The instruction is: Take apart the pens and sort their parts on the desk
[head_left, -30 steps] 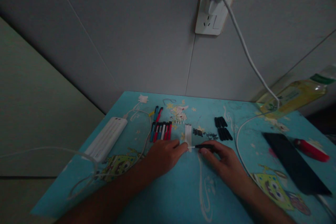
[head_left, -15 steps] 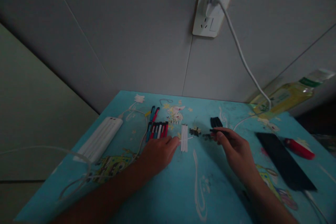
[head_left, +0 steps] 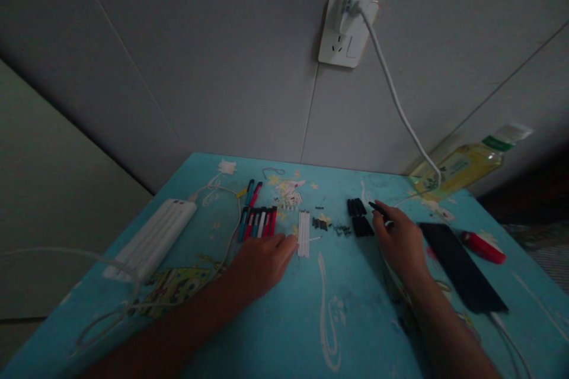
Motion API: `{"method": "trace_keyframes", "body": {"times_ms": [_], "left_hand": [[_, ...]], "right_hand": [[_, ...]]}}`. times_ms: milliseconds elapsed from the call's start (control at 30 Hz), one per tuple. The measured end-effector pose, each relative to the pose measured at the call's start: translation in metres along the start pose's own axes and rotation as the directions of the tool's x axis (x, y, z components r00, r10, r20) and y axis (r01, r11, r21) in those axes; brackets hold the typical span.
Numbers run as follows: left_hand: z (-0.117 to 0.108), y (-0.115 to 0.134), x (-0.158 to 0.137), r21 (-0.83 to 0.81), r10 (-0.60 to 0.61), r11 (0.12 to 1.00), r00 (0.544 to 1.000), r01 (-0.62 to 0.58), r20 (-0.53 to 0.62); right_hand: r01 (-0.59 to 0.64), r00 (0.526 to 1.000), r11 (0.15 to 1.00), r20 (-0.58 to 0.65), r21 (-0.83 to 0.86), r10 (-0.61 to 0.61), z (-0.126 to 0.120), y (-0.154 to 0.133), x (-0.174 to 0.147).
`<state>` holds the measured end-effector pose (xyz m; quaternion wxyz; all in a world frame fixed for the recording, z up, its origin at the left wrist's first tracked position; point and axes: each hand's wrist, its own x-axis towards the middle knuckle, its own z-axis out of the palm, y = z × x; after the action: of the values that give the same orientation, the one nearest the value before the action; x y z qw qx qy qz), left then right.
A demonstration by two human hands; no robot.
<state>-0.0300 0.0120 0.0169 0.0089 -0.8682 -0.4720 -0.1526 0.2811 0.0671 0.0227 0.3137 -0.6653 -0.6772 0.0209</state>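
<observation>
My left hand (head_left: 267, 262) is closed in a pinch on a thin white pen refill (head_left: 315, 238), whose tip sticks out past a row of similar white refills (head_left: 303, 232). Just behind that hand lie several pen barrels (head_left: 260, 222) in red, blue and white. My right hand (head_left: 398, 238) pinches a slim black pen part (head_left: 377, 208) at the right of two groups of black pen pieces (head_left: 360, 217). Small dark parts (head_left: 320, 224) and tiny metallic-looking bits (head_left: 342, 230) lie between the hands.
A white power strip (head_left: 153, 237) with looping cable sits at the left. At the right are a dark flat phone-like device (head_left: 462, 266), a red object (head_left: 483, 247) and a tilted bottle of yellow liquid (head_left: 462, 169). A charger (head_left: 358, 3) hangs in the wall socket, its cable trailing down.
My right hand has moved right and slightly back with the black part, uncovering the black pieces and tiny bits. My left hand stays by the refills. The view has shifted slightly.
</observation>
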Motion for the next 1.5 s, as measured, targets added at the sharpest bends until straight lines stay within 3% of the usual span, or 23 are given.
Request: {"method": "trace_keyframes", "body": {"times_ms": [167,300,500,933,1133,1200,1300,1400,1500], "left_hand": [[0.003,0.001,-0.001,0.006,0.026,1.0,0.999,-0.026,0.021],[0.004,0.001,-0.002,-0.003,0.035,0.999,0.999,-0.035,0.019],[0.003,0.001,-0.001,0.015,0.032,0.999,0.998,-0.033,0.05],[0.001,0.003,-0.001,0.04,0.031,0.999,0.995,-0.035,0.095],[0.0,0.004,-0.001,0.034,0.036,0.999,0.995,-0.039,0.097],[0.0,0.004,-0.001,0.019,0.048,0.999,0.994,-0.05,0.097],[0.0,0.004,-0.001,0.016,0.064,0.998,0.993,-0.065,0.096],[0.0,0.005,-0.001,0.033,0.061,0.997,0.994,-0.064,0.092],[0.0,0.004,0.0,0.042,0.063,0.997,0.995,-0.066,0.079]], "right_hand": [[0.061,0.998,0.939,0.006,-0.34,-0.063,0.014,0.011,0.012],[0.143,0.989,0.896,0.089,-0.421,-0.117,0.02,0.012,0.02],[0.147,0.988,0.839,0.125,-0.524,-0.096,0.018,0.016,0.015],[0.121,0.987,0.869,0.152,-0.48,-0.053,0.019,0.022,0.013],[0.15,0.988,0.922,0.019,-0.357,-0.154,0.01,0.011,0.01],[0.235,0.972,0.941,0.038,-0.243,-0.233,0.01,-0.003,0.015],[0.396,0.901,0.915,0.222,-0.071,-0.373,0.019,-0.034,0.031],[0.481,0.8,0.872,0.453,-0.092,-0.394,0.036,-0.062,0.049],[0.507,0.763,0.855,0.519,-0.108,-0.386,0.051,-0.074,0.063]]}}
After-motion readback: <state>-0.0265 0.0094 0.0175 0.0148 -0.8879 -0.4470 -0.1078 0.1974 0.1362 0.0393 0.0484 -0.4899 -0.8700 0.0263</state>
